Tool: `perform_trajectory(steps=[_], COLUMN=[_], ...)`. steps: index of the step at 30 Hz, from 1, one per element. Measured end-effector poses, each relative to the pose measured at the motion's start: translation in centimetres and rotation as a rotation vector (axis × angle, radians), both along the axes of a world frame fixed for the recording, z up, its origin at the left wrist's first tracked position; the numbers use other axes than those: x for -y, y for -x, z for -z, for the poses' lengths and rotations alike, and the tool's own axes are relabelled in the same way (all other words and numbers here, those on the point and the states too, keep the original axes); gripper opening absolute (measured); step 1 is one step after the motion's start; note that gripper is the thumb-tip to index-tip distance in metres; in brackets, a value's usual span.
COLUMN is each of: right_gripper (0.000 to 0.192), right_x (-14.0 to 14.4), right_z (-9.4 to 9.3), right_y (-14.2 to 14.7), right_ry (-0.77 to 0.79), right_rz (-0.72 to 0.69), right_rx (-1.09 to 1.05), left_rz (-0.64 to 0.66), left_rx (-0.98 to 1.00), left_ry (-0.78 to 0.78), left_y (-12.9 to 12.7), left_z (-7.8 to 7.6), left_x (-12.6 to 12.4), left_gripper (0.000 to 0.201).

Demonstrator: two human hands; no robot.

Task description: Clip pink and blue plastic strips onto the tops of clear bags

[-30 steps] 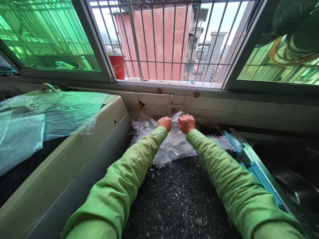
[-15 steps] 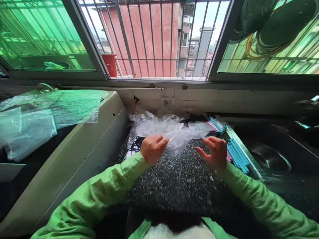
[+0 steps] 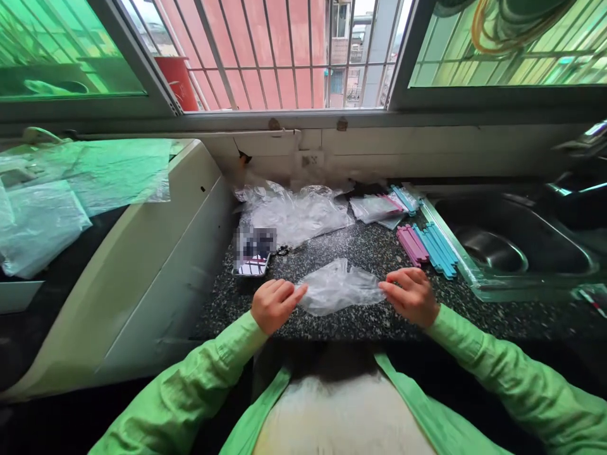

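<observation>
A small clear plastic bag (image 3: 339, 287) is stretched between my two hands over the front of the dark speckled counter (image 3: 360, 249). My left hand (image 3: 274, 305) pinches its left edge, and my right hand (image 3: 411, 296) pinches its right edge. Both arms wear green sleeves. Farther back on the counter lies a heap of crumpled clear bags (image 3: 294, 212), with a phone (image 3: 255, 253) in front of it.
Pink and blue sealing sticks (image 3: 429, 245) lie to the right, beside more bags (image 3: 377, 205). A steel sink (image 3: 512, 243) is at the far right. A white appliance (image 3: 142, 253) with plastic sheets on top stands left. A barred window runs across the back.
My hands pulled back from the heap at the wall toward the counter's front, bringing one bag out and spreading it between them. The view tilted down.
</observation>
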State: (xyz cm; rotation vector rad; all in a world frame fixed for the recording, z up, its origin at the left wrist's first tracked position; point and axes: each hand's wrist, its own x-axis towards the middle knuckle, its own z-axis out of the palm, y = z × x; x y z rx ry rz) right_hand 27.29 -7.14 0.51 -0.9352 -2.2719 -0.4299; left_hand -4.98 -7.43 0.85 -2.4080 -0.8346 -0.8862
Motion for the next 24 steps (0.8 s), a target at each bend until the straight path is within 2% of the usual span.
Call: perform_trajectory(steps=[2, 4, 8, 11, 14, 17, 19, 24], right_gripper=[0.012, 0.018, 0.045, 0.051, 0.044, 0.034, 0.035, 0.041], right_x=[1.0, 1.6, 1.5, 0.7, -0.2, -0.7, -0.9, -1.5], right_z=[-0.2, -1.0, -3.2, -3.8, -3.9, -4.4, -4.8, -4.5], right_y=[-0.3, -0.2, 1.2, 2.4, 2.4, 1.5, 1.0, 1.1], right_ry=[0.127, 0.322, 0.842, 1.125, 1.208, 1.214, 1.211, 1.268], right_rz=[-0.02, -0.04, -0.131, -0.117, -0.11, -0.033, 0.022, 0.095], right_rx=[0.027, -0.016, -0.303, -0.496, -0.752, -0.804, -0.796, -0.905], left_rz=[-0.026, -0.031, 0.024, 0.089, 0.085, -0.009, -0.057, -0.123], left_rx=[0.043, 0.067, 0.079, 0.076, 0.107, 0.209, 0.321, 0.768], left_ry=[0.032, 0.046, 0.044, 0.038, 0.041, 0.112, 0.25, 0.773], left_y=[0.1, 0.0, -1.1, -1.9, -2.0, -1.3, -0.9, -1.1], left_z=[0.6, 0.7, 0.0, -0.7, -0.8, -0.7, -0.6, -0.4], left_x=[0.6, 1.0, 1.5, 2.0, 2.2, 1.9, 1.4, -0.1], left_gripper=[0.021, 0.02, 0.021, 0.021, 0.021, 0.022, 0.021, 0.021])
